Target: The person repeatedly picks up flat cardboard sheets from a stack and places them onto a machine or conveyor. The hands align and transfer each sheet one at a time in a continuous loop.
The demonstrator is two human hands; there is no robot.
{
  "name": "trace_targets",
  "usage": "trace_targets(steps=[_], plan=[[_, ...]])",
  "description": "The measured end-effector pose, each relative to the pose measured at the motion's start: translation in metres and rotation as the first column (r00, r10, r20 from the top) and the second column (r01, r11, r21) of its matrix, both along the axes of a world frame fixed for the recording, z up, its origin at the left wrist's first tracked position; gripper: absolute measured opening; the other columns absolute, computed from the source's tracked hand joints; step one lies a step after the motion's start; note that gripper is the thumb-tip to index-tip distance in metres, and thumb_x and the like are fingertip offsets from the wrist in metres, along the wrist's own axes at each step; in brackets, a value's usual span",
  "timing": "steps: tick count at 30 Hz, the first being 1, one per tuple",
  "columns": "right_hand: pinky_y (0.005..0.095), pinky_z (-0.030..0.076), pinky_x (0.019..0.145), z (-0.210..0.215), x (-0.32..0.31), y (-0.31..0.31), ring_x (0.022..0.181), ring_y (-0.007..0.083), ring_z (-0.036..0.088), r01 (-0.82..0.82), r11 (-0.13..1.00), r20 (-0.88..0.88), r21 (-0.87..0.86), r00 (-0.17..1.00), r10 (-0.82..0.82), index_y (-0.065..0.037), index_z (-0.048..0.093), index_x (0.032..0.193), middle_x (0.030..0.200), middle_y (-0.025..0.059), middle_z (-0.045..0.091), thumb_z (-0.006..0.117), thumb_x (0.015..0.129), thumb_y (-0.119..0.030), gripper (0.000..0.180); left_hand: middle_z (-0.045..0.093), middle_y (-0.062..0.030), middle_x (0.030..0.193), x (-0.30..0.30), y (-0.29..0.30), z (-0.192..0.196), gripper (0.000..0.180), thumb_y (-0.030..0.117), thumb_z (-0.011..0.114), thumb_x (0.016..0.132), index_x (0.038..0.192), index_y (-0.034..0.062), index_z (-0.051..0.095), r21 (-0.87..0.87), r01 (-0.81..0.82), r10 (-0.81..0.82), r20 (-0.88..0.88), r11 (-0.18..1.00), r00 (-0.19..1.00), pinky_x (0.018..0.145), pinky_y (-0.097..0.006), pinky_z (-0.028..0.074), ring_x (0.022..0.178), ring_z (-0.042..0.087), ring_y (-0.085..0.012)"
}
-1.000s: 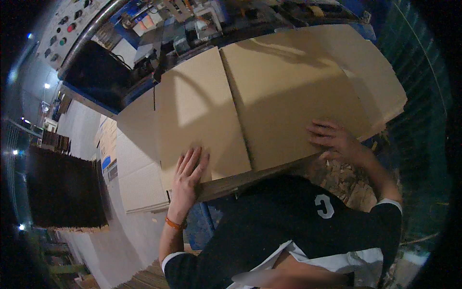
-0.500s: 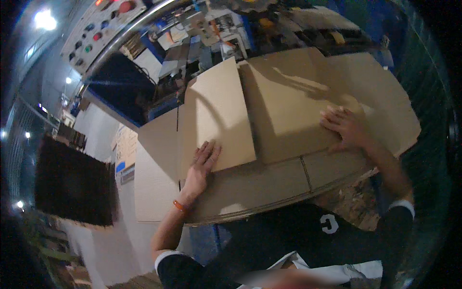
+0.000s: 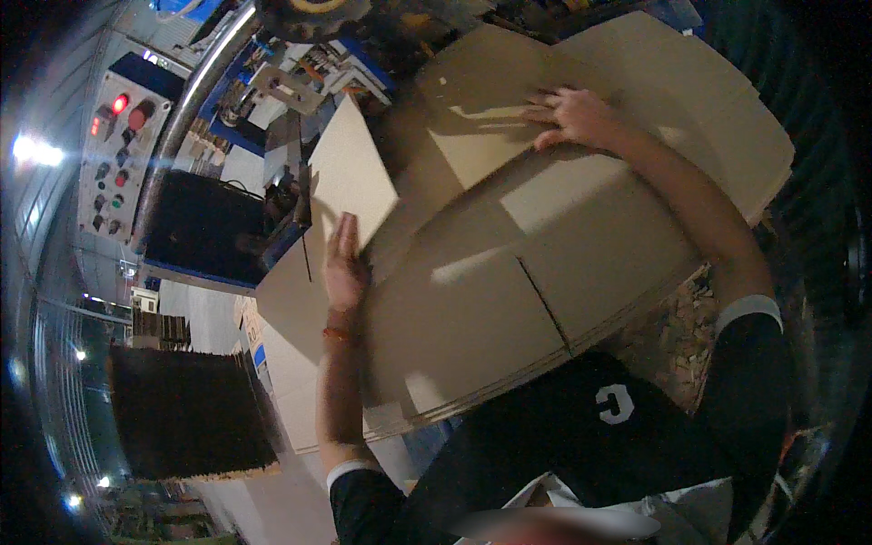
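A brown cardboard sheet [image 3: 490, 68] with a raised, folded-over flap [image 3: 350, 173] lies on top of a stack of similar flat cardboard sheets [image 3: 454, 318]. Against the flap's near edge rests my left hand [image 3: 345, 268], open, its fingers stretched forward and close together. My right hand [image 3: 577, 118] is open too, fingers spread and pressing on the sheet near its rear edge. The sheet's far end reaches up to a machine [image 3: 282, 91] with metal parts; part of the flap's far end meets the machine's dark guide plates.
A control panel [image 3: 123, 168] with buttons and red lights stands at the left, beside a curved metal tube [image 3: 163, 145]. A dark stack of sheets [image 3: 191, 413] is on the floor at lower left. Scraps [image 3: 677, 341] lie below the stack's right edge.
Both hands have moved forward, and the folded sheet has slid away from me toward the machine, uncovering more of the stack. The view has turned as well.
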State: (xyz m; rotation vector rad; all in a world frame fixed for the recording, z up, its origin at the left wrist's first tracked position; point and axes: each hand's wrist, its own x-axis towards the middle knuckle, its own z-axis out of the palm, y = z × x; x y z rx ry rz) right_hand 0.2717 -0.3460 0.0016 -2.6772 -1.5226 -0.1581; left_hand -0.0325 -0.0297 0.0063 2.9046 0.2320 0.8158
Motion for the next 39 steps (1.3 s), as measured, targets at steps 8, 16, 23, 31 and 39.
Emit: trace_targets(steps=[8, 16, 23, 31, 39], plan=[[0.0524, 0.026, 0.104, -0.027, -0.005, 0.031, 0.134, 0.0255, 0.024, 0.209, 0.973, 0.014, 0.099, 0.977, -0.212, -0.034, 0.041, 0.133, 0.147, -0.0020, 0.025, 0.045, 0.087, -0.048, 0.048, 0.052, -0.0140, 0.123, 0.025, 0.039, -0.010, 0.055, 0.004, 0.058, 0.076, 0.129, 0.0062, 0.044, 0.329, -0.131, 0.129, 0.028, 0.935, 0.991, 0.099, -0.043, 0.034, 0.112, 0.049, -0.0299], [0.0494, 0.030, 0.103, -0.019, -0.015, 0.040, 0.128, 0.0315, 0.033, 0.071, 0.955, 0.158, 0.288, 0.980, -0.120, -0.022, 0.046, 0.130, 0.143, 0.0062, 0.033, 0.048, 0.087, -0.023, 0.043, 0.049, -0.0228, 0.121, 0.016, -0.005, 0.000, 0.057, 0.010, 0.061, 0.080, 0.130, -0.0017, 0.039, 0.195, -0.170, 0.157, 0.083, 0.966, 0.984, 0.097, -0.044, 0.035, 0.112, 0.046, -0.0383], [0.0378, 0.045, 0.087, 0.096, -0.163, -0.035, 0.104, 0.0253, 0.056, -0.555, 0.458, 0.141, 0.694, 0.729, 0.670, -0.017, 0.063, 0.110, 0.118, 0.0045, 0.058, 0.052, 0.084, -0.019, 0.028, 0.040, -0.0222, 0.135, -0.168, -0.019, 0.001, 0.064, 0.017, 0.066, 0.081, 0.134, -0.0027, 0.035, -0.116, -0.574, 0.584, 0.219, 0.811, 0.781, 0.103, -0.037, 0.030, 0.125, 0.038, -0.0325], [0.0366, 0.050, 0.077, 0.150, -0.259, -0.061, 0.087, 0.0225, 0.062, -0.632, 0.207, 0.198, 0.747, 0.508, 0.838, -0.010, 0.059, 0.115, 0.107, 0.0085, 0.062, 0.049, 0.082, -0.020, 0.035, 0.038, -0.0292, 0.133, -0.282, -0.032, -0.044, 0.079, 0.040, 0.064, 0.078, 0.132, -0.0093, 0.034, -0.399, -0.908, 0.991, 0.069, 0.132, 0.113, 0.101, -0.040, 0.032, 0.120, 0.042, -0.0372], [0.0382, 0.027, 0.104, 0.063, -0.208, -0.141, 0.126, 0.0302, 0.039, 0.053, 0.656, 0.171, 0.753, 0.947, -0.272, -0.006, 0.050, 0.126, 0.135, 0.0163, 0.043, 0.044, 0.087, -0.015, 0.041, 0.039, -0.0219, 0.134, -0.265, -0.052, -0.015, 0.065, 0.028, 0.060, 0.082, 0.135, 0.0002, 0.034, -0.875, -0.391, 0.951, 0.207, 0.285, 0.230, 0.100, -0.043, 0.031, 0.123, 0.038, -0.0330]])
